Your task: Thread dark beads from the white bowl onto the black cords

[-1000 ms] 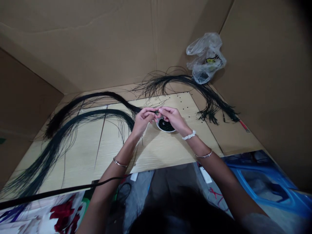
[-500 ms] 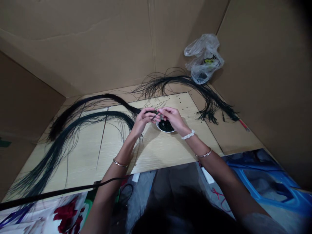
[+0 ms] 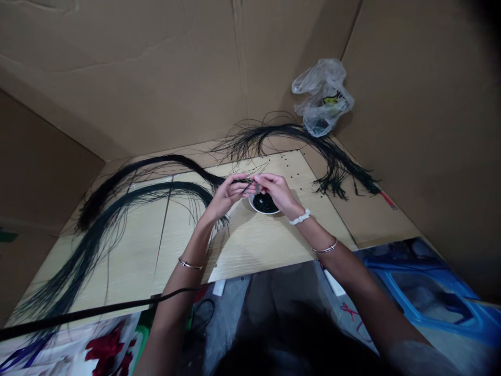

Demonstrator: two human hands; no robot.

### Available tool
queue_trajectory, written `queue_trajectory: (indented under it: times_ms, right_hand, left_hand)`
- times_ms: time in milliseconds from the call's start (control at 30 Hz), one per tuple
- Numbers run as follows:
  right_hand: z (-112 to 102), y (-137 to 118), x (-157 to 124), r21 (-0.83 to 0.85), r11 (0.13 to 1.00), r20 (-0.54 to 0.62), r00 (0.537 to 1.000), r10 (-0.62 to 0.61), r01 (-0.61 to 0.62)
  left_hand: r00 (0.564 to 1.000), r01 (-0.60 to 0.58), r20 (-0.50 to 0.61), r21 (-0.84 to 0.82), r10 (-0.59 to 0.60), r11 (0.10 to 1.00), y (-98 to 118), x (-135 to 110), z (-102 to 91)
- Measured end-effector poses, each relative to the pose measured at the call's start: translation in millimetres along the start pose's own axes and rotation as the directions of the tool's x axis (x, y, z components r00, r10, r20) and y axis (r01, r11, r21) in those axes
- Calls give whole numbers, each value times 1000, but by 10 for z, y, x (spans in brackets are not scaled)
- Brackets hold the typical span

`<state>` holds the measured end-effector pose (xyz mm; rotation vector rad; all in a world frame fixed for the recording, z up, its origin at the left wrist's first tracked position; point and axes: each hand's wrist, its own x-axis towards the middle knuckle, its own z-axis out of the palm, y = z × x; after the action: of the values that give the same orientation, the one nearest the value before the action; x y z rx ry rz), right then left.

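Observation:
My left hand [image 3: 229, 196] and my right hand [image 3: 277, 193] meet above a small white bowl [image 3: 258, 210] filled with black beads [image 3: 265, 202]. My left fingers are closed on a thin black strand [image 3: 240, 181], which runs toward a long bundle of black strands [image 3: 156, 163]. My right fingertips pinch at the strand's tip, though any bead there is too small to make out. A second black bundle [image 3: 129, 201] sweeps across the pale wood-grain board [image 3: 250, 245] just left of my left hand.
A third black bundle [image 3: 329, 149] curves at the back right, below a crumpled plastic bag [image 3: 323, 96]. Loose black beads [image 3: 309, 177] dot the board. Cardboard walls [image 3: 410, 104] surround it. A black cable [image 3: 78, 314] crosses the front edge.
My hands stay over the bowl with only slight finger shifts. The whole scene slides slightly left in view, with the plastic bag moving most.

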<state>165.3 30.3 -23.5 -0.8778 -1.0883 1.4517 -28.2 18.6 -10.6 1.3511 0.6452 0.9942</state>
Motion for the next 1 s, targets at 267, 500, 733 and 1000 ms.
queue_trajectory:
  times_ms: [267, 500, 733, 1000]
  right_hand:
    - [20, -34, -17, 15, 999, -19, 999, 28, -28]
    - [32, -64, -27, 38, 998, -36, 998, 49, -47]
    - [10, -80, -25, 48, 997, -29, 998, 55, -54]
    - [-15, -100, -11, 74, 996, -30, 998, 49, -47]
  left_hand:
    - [1000, 10, 9, 39, -10, 999, 3, -8, -39]
    - [1000, 11, 24, 80, -13, 997, 42, -25, -49]
    - [998, 5, 58, 112, -11, 994, 50, -32, -69]
    - [998, 11, 68, 122, -19, 993, 36, -30, -78]
